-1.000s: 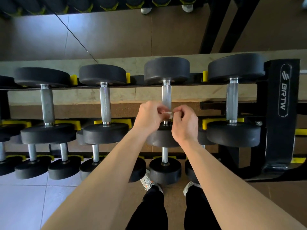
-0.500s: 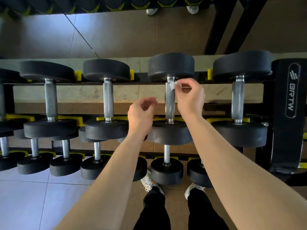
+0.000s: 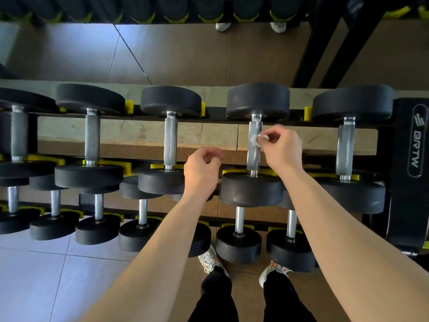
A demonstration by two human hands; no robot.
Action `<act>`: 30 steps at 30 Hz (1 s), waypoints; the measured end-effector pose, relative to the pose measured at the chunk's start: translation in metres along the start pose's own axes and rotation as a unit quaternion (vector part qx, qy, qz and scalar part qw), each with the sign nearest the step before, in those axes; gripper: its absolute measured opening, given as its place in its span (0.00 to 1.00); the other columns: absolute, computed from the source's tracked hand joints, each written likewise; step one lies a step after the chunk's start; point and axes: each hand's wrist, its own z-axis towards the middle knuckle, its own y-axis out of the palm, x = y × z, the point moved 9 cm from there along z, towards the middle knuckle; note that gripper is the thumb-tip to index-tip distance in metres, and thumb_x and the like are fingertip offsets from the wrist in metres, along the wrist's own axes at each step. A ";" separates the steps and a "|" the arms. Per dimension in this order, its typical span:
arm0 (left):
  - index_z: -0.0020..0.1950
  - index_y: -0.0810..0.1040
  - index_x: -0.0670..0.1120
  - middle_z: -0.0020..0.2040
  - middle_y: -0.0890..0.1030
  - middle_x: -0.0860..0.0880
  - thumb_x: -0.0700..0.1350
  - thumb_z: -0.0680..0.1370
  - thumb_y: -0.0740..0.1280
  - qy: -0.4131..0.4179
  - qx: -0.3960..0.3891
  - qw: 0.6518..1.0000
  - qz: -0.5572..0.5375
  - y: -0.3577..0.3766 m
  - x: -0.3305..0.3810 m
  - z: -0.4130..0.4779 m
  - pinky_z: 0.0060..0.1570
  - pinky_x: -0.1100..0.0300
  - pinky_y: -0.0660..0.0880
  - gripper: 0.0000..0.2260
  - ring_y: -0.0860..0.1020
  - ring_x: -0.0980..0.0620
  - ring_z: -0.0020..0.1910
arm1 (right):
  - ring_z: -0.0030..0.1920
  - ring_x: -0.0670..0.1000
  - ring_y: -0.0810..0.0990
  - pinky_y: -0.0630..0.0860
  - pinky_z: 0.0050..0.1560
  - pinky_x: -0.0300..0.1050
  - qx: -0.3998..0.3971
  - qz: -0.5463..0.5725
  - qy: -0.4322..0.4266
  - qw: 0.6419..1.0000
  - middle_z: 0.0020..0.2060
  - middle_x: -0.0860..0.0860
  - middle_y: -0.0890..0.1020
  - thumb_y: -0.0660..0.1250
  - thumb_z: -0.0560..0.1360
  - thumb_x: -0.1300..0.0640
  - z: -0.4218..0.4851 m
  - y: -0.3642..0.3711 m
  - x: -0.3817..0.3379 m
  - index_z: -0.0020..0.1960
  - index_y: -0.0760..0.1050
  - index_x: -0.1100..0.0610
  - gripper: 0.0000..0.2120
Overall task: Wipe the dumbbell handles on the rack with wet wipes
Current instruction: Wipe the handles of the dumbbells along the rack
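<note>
Touching 1 handle (image 3: 254,158) w/ 1 wipe (image 3: 255,141)

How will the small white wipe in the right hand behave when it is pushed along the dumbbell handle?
The wipe is probably floppy and very light: it looks crumpled, pinched by the right hand. It likely drags rather than slides, since the dumbbell handle looks rough and textured.

Soft light is brightest at the left, leaving a pale bluish sheen on the floor tiles (image 3: 34,287) and small glints on the steel handles (image 3: 170,140). The wide lens bows the rack (image 3: 415,159) towards the edges. The right hand (image 3: 282,147) and its wipe (image 3: 255,139) look slightly blurred.
</note>
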 end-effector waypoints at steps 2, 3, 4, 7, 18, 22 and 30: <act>0.49 0.83 0.54 0.50 0.84 0.55 0.39 0.81 0.66 -0.003 0.000 1.000 0.003 -0.008 -0.001 0.000 0.58 0.49 0.80 0.10 0.82 0.55 0.53 | 0.42 0.40 0.76 0.68 0.40 0.29 0.008 -0.007 -0.004 1.000 0.44 0.46 0.81 0.71 0.77 0.57 -0.004 0.002 0.000 0.51 0.81 0.54 0.03; 0.49 0.82 0.54 0.50 0.84 0.55 0.39 0.81 0.66 -0.005 -0.001 1.000 0.006 -0.012 -0.003 0.000 0.58 0.49 0.80 0.10 0.81 0.54 0.53 | 0.42 0.40 0.76 0.68 0.41 0.30 -0.001 -0.016 -0.006 1.000 0.44 0.46 0.81 0.71 0.78 0.56 -0.010 0.003 0.001 0.50 0.81 0.55 0.03; 0.49 0.82 0.55 0.51 0.84 0.54 0.40 0.81 0.66 -0.006 -0.001 1.000 0.009 -0.016 -0.004 -0.001 0.58 0.48 0.80 0.10 0.81 0.53 0.53 | 0.42 0.41 0.77 0.69 0.41 0.30 -0.016 -0.029 -0.005 0.999 0.44 0.46 0.81 0.71 0.78 0.55 -0.017 0.005 0.003 0.50 0.81 0.54 0.03; 0.49 0.81 0.56 0.51 0.83 0.55 0.41 0.81 0.66 -0.006 -0.019 0.999 0.027 -0.024 -0.005 -0.007 0.60 0.47 0.79 0.10 0.81 0.53 0.54 | 0.44 0.44 0.77 0.67 0.39 0.31 -0.105 -0.099 0.025 0.989 0.46 0.48 0.81 0.71 0.78 0.57 -0.035 0.012 0.011 0.51 0.81 0.54 0.03; 0.60 0.80 0.54 0.50 0.82 0.58 0.44 0.82 0.67 0.028 -0.100 0.993 0.051 -0.067 0.027 -0.051 0.56 0.53 0.81 0.09 0.81 0.57 0.51 | 0.44 0.41 0.79 0.70 0.40 0.30 -0.115 -0.021 -0.026 0.993 0.43 0.43 0.81 0.74 0.75 0.53 -0.106 0.022 -0.090 0.50 0.81 0.51 0.05; 0.57 0.83 0.50 0.48 0.85 0.53 0.40 0.81 0.68 0.033 -0.105 0.994 0.023 -0.084 0.042 -0.062 0.52 0.51 0.83 0.08 0.84 0.52 0.48 | 0.46 0.42 0.80 0.74 0.44 0.32 -0.103 0.046 -0.048 0.992 0.44 0.45 0.82 0.74 0.75 0.57 -0.121 0.035 -0.117 0.51 0.79 0.52 0.06; 0.54 0.82 0.52 0.47 0.85 0.55 0.49 0.77 0.74 0.031 -0.030 0.999 0.003 -0.109 0.041 -0.071 0.53 0.56 0.81 0.07 0.83 0.57 0.48 | 0.50 0.45 0.80 0.80 0.51 0.41 -0.153 0.104 -0.045 0.982 0.46 0.44 0.82 0.69 0.78 0.63 -0.123 0.053 -0.129 0.52 0.81 0.50 0.09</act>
